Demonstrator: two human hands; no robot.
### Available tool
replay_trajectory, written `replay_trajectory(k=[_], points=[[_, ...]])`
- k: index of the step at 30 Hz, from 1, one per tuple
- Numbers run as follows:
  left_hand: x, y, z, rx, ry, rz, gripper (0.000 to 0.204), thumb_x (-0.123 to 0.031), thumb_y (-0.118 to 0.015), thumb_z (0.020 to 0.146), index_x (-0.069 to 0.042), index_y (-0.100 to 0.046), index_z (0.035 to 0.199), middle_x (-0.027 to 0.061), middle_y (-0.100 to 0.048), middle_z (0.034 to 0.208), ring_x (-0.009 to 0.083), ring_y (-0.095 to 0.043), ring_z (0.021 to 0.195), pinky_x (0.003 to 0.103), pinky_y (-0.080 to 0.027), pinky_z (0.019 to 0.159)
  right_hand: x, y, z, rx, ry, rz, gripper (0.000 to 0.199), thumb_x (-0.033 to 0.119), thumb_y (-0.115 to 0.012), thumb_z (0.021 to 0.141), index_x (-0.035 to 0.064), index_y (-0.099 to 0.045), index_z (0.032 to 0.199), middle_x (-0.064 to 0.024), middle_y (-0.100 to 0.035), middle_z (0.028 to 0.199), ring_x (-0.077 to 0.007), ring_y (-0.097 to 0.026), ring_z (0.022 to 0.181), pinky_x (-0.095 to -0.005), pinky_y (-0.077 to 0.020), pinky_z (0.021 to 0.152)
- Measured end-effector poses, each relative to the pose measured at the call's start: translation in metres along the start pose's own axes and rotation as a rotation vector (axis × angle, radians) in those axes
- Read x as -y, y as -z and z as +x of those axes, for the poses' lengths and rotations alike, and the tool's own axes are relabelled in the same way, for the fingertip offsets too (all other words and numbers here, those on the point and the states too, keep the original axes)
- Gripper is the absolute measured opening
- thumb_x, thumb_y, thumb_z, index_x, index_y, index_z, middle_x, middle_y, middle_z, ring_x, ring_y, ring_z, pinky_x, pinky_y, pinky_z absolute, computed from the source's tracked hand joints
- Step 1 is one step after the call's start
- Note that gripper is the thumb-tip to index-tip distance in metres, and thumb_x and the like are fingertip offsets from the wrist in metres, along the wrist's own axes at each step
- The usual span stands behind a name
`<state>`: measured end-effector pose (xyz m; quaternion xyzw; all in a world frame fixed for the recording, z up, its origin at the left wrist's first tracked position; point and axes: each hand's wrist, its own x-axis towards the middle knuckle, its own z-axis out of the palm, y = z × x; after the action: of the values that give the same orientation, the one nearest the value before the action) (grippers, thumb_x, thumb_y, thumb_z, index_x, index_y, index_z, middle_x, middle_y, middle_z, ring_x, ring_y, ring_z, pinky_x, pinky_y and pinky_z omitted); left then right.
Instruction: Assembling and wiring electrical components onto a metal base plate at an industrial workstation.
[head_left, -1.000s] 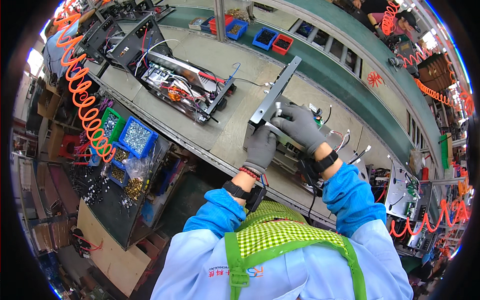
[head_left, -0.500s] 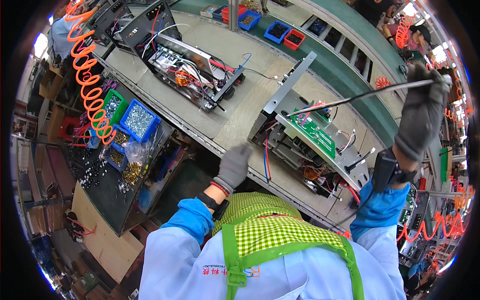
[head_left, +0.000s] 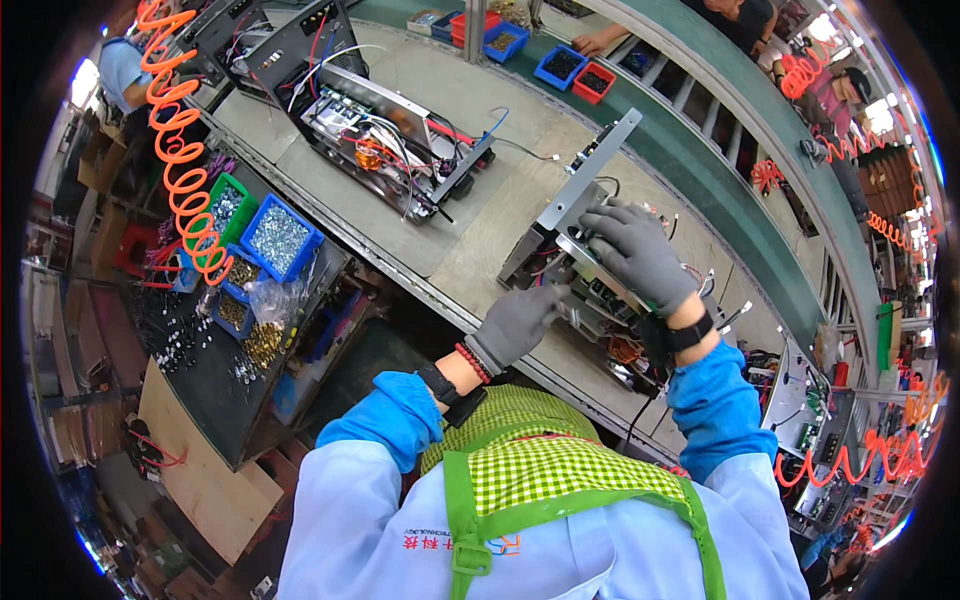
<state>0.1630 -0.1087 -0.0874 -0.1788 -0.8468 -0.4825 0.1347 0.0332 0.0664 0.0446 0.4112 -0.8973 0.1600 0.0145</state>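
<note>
Chassis [head_left: 575, 250] of grey sheet metal, open-topped and full of wiring, is sitting at the near edge of the counter [head_left: 480, 230], right in front of the person. Its long flat metal panel [head_left: 590, 190], punched with small holes, is standing tilted up along the far side. The right hand [head_left: 635, 250], in a grey knit glove, is lying spread over the top of the unit, fingers pressing on the panel's lower edge and not curled round anything. The left hand [head_left: 515, 322], gloved the same, is reaching in at the near corner, fingers loosely closed against the frame; whether it is pinching a small part I cannot tell.

Judging by the loose wires [head_left: 720, 310] trailing out the right side and the panel not yet lying flat, the unit is looking only partly assembled. A second open unit [head_left: 385, 135], with a copper coil and red and black leads, is waiting further along the counter toward the far left. Blue and green bins [head_left: 262, 232] of shiny screws are sitting below the counter's left edge, beside an orange coiled hose [head_left: 180, 170].
</note>
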Motion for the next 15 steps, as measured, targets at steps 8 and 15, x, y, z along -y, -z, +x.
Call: replay_trajectory(k=[8,15], points=[[0.012,-0.012,0.008,0.067,0.453,-0.175,0.026,-0.023,-0.049,0.098,-0.005,-0.058,0.114,0.0125,-0.064,0.070,0.0276,-0.064,0.064,0.038,-0.049,0.061,-0.021,-0.037,-0.002,-0.016,-0.128,0.047,0.019,0.025,-0.057,0.089,0.0168,-0.067,0.103,-0.0079,-0.065,0.100,-0.0314,-0.061,0.098,-0.0443,-0.0446,0.086],[0.017,-0.020,0.026,0.006,0.411,-0.205,0.028,-0.026,-0.050,0.097,-0.001,-0.059,0.106,0.0175,-0.063,0.072,0.0328,-0.064,0.069,0.041,-0.049,0.063,-0.020,-0.038,-0.004,-0.010,-0.140,0.027,0.019,0.024,-0.057,0.089,0.0155,-0.066,0.103,-0.0096,-0.065,0.098,-0.0323,-0.060,0.099,-0.0458,-0.0445,0.086]])
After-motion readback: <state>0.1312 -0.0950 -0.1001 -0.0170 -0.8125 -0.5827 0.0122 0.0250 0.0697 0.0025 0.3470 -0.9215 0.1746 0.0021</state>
